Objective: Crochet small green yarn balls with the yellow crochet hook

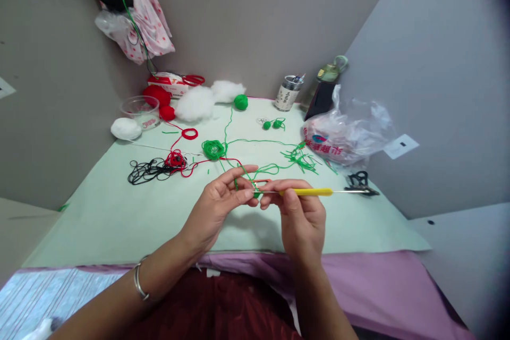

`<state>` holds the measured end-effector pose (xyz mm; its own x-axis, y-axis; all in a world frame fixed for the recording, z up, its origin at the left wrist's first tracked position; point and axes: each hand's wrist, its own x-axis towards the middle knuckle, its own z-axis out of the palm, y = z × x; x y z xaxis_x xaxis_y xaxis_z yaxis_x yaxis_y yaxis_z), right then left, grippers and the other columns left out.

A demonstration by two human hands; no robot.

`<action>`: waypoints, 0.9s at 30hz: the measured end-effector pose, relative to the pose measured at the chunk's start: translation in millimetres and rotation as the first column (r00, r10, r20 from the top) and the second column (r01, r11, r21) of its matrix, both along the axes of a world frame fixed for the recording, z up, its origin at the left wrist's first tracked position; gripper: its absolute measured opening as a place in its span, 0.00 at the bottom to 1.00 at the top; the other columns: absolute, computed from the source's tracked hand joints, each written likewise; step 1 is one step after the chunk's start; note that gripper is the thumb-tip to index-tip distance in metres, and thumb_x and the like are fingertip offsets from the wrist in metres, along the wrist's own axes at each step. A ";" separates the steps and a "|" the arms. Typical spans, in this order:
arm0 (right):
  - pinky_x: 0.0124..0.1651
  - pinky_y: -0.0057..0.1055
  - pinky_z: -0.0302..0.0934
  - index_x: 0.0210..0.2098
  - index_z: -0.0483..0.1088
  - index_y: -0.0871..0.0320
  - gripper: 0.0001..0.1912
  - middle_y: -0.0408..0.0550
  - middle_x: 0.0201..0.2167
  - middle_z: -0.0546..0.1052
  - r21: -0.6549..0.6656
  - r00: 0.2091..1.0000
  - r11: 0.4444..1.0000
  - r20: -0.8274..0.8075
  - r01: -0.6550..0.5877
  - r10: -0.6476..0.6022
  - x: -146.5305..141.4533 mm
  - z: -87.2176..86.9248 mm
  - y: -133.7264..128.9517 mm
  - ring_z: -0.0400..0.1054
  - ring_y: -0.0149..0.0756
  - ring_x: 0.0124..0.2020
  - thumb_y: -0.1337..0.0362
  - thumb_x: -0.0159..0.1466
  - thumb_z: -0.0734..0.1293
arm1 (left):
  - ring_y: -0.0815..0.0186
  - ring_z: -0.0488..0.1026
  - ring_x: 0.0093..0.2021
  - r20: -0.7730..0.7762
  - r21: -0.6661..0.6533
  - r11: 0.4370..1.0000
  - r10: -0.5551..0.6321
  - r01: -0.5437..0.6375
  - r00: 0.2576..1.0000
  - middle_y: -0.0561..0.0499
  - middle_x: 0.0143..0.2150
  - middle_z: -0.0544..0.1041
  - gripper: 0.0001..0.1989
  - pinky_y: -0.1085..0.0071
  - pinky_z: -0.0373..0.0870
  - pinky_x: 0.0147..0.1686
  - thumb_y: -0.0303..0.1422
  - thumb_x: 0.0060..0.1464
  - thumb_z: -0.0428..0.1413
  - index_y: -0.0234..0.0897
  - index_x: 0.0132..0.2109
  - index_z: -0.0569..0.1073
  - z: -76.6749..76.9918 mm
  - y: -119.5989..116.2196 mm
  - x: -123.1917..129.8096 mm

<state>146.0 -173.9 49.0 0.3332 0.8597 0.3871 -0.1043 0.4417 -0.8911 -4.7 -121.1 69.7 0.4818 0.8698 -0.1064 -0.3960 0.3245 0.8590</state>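
In my right hand point(302, 215) is a crochet hook point(314, 192) with a yellow handle and metal ends. Its left tip meets a small green crochet piece point(257, 193), which my left hand point(225, 196) pinches between thumb and fingers. Green yarn runs over the raised left index finger toward a loose green yarn ball point(214, 150) on the table beyond. Most of the small piece is hidden by the fingertips. Just behind my fingers lies a flat orange-red item point(262, 183), partly covered.
Tangled black cord point(149, 171) and red yarn point(176, 160) lie left. Cut green strands point(302, 158) and a plastic bag point(346, 130) are right. Farther back are white stuffing point(196, 104), a clear tub point(140, 111), a pen holder point(287, 94) and a bottle point(326, 77).
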 end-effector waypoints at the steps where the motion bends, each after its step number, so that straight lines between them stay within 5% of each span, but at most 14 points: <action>1: 0.38 0.35 0.74 0.43 0.78 0.52 0.10 0.47 0.39 0.83 0.016 0.998 1.000 0.066 0.025 -0.026 0.6 1.7 -1.9 0.77 0.34 0.32 0.63 0.74 0.64 | 0.68 0.77 0.35 -0.005 0.013 1.000 0.010 -0.010 1.000 0.55 0.34 0.76 0.20 0.69 0.70 0.45 0.33 0.55 0.69 0.39 0.55 0.81 -0.5 0.1 -0.1; 8: 0.50 0.41 0.75 0.51 0.75 0.50 0.16 0.48 0.42 0.84 0.301 0.778 0.950 0.576 0.084 -0.251 2.7 7.3 -11.1 0.80 0.40 0.45 0.74 0.72 0.62 | 0.67 0.76 0.38 -0.042 0.137 0.989 0.067 -0.060 0.997 0.54 0.35 0.78 0.18 0.69 0.71 0.47 0.33 0.55 0.69 0.41 0.53 0.81 -8.4 0.9 2.2; 17: 0.47 0.37 0.76 0.62 0.74 0.48 0.27 0.53 0.50 0.82 0.502 0.460 0.856 0.736 0.123 -0.497 0.0 -15.7 -5.9 0.79 0.43 0.50 0.76 0.67 0.68 | 0.72 0.71 0.32 0.024 -0.021 0.999 0.025 -0.025 0.999 0.54 0.33 0.77 0.25 0.75 0.70 0.37 0.31 0.50 0.72 0.38 0.56 0.80 -5.8 -1.2 5.2; 19: 0.48 0.39 0.75 0.61 0.75 0.46 0.27 0.52 0.50 0.81 0.501 0.508 0.851 0.698 0.158 -0.506 -2.9 -16.5 -4.9 0.78 0.44 0.51 0.76 0.67 0.68 | 0.77 0.63 0.25 0.083 -0.137 0.989 -0.050 0.061 0.995 0.56 0.31 0.74 0.25 0.78 0.65 0.29 0.31 0.51 0.71 0.36 0.56 0.80 -4.6 -0.7 5.3; 22: 0.46 0.39 0.74 0.54 0.79 0.45 0.20 0.49 0.44 0.82 0.379 0.731 0.896 0.541 0.231 -0.417 -4.4 -9.5 -5.0 0.78 0.40 0.44 0.74 0.69 0.67 | 0.81 0.52 0.20 0.146 -0.220 0.969 -0.077 0.109 0.986 0.59 0.27 0.68 0.22 0.80 0.55 0.22 0.30 0.51 0.71 0.33 0.54 0.81 -2.1 1.3 4.2; 24: 0.43 0.38 0.72 0.48 0.80 0.47 0.15 0.46 0.38 0.82 0.235 0.880 0.944 0.362 0.233 -0.308 -3.4 -2.7 -4.7 0.76 0.37 0.36 0.71 0.72 0.65 | 0.81 0.52 0.20 0.137 -0.180 0.982 -0.039 0.064 0.990 0.59 0.27 0.68 0.22 0.80 0.53 0.21 0.29 0.51 0.71 0.34 0.53 0.81 -0.4 1.7 3.8; 27: 0.37 0.36 0.70 0.42 0.80 0.49 0.11 0.45 0.37 0.81 0.119 0.963 0.980 0.202 0.158 -0.179 -2.1 4.1 -2.4 0.73 0.35 0.32 0.68 0.72 0.65 | 0.81 0.56 0.20 0.083 -0.074 0.996 -0.039 0.045 0.996 0.58 0.30 0.71 0.22 0.79 0.55 0.21 0.30 0.52 0.70 0.37 0.55 0.81 0.7 -0.3 5.1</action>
